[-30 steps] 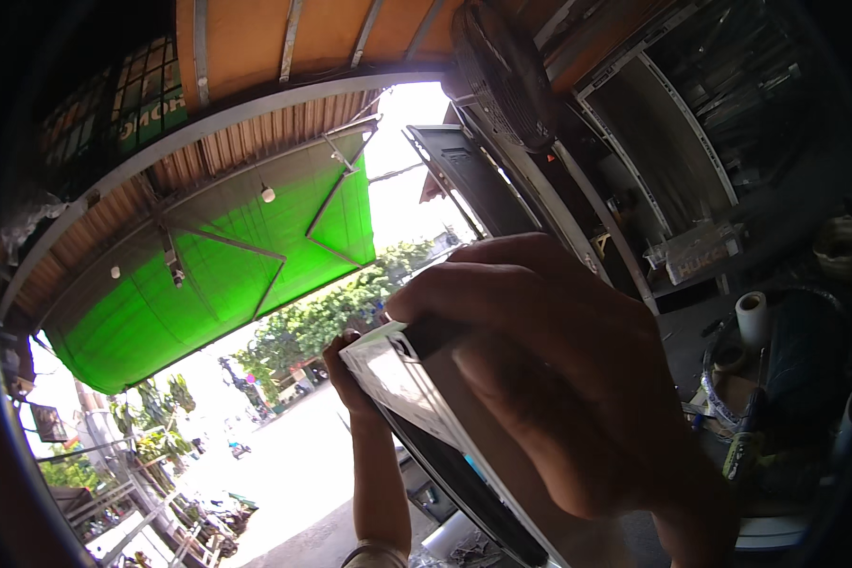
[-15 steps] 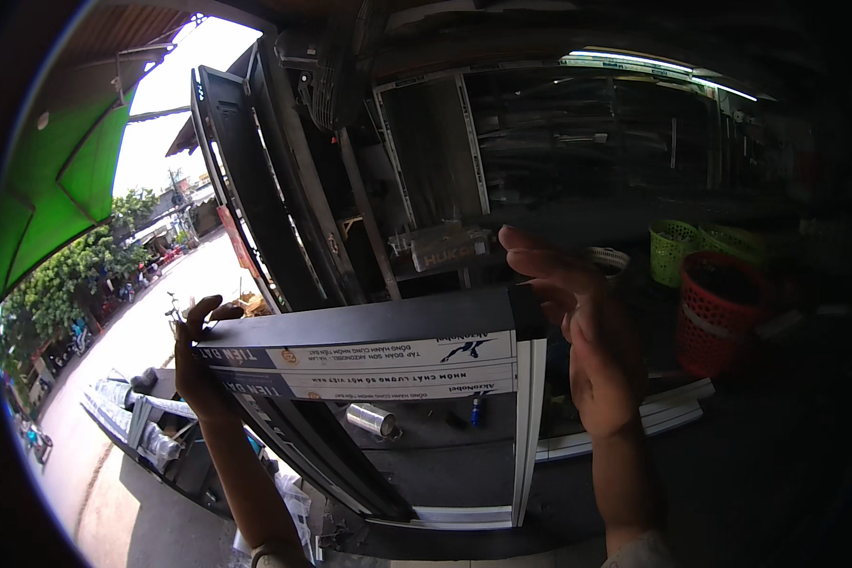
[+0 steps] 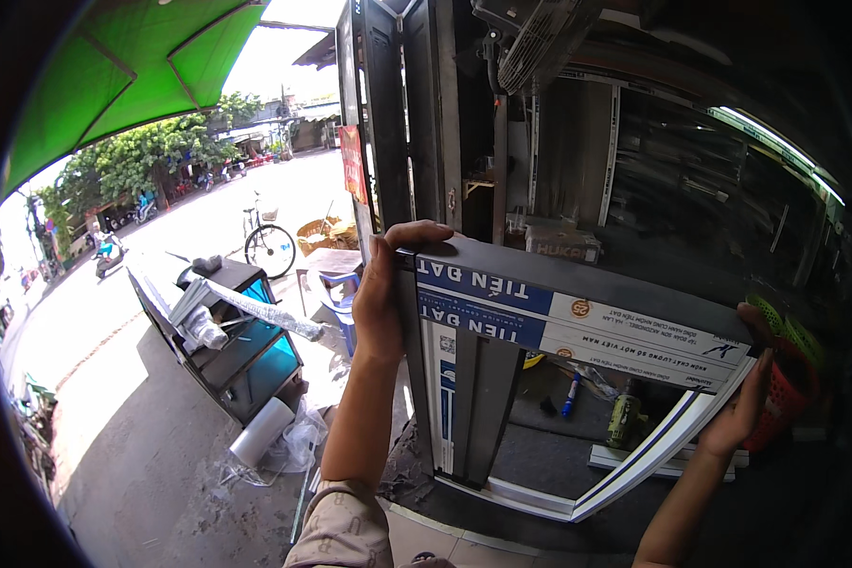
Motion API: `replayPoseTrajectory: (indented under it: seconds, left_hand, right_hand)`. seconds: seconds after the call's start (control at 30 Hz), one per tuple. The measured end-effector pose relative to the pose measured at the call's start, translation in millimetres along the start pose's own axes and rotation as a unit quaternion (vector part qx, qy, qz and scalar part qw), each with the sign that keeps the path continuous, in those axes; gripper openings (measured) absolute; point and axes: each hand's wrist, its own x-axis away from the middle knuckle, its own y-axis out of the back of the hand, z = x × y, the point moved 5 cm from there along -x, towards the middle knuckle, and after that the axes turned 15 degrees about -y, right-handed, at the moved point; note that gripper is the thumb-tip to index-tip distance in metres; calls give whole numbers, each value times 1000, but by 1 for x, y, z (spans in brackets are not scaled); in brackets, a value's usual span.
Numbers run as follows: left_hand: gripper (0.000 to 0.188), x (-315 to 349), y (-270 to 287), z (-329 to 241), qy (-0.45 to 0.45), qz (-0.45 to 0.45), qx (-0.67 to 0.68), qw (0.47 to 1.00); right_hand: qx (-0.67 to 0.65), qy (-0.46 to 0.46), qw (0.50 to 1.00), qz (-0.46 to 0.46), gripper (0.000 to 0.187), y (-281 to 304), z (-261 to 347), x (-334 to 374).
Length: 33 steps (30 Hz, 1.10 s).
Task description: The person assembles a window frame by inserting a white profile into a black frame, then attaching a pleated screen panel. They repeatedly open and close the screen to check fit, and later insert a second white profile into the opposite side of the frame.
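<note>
- The frame [image 3: 596,273] is held by its upper corners, the grips of left hand [image 3: 377,303] and right hand [image 3: 736,417] closed around them.
- Its sides look already joined; printed film [image 3: 488,312] is left on.
- Floor [image 3: 161,454] contact cannot be told.

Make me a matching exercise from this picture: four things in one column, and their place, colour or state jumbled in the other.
Column one:
1. Frame
2. Awning
3. Bicycle
4. Pale roll

Column two:
A. Lying on the ground beside crumpled plastic
B. Green, at the upper left
C. Held by the left hand and right hand
D. Standing upright outdoors

Pairs: 1-C, 2-B, 3-D, 4-A
</note>
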Motion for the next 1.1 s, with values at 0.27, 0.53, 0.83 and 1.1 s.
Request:
replayPoseTrajectory:
  seconds: [0.27,0.53,0.83,1.1]
  left_hand:
    - [69,-1,-3,-6,2,8,-22,1000]
    - [62,2,-4,-13,-17,-24,-47,998]
    - [58,11,-7,-15,-94,-8,-90,992]
    - [58,15,-6,-8,-39,10,-37,999]
  right_hand:
    - [-72,-32,997,-3,58,-7,3,4]
    - [17,-16,1000,10,53,-14,20,-1]
    - [54,-25,998,-15,49,-9,23,2]
    - [36,-33,997,-59,47,-3,13,4]
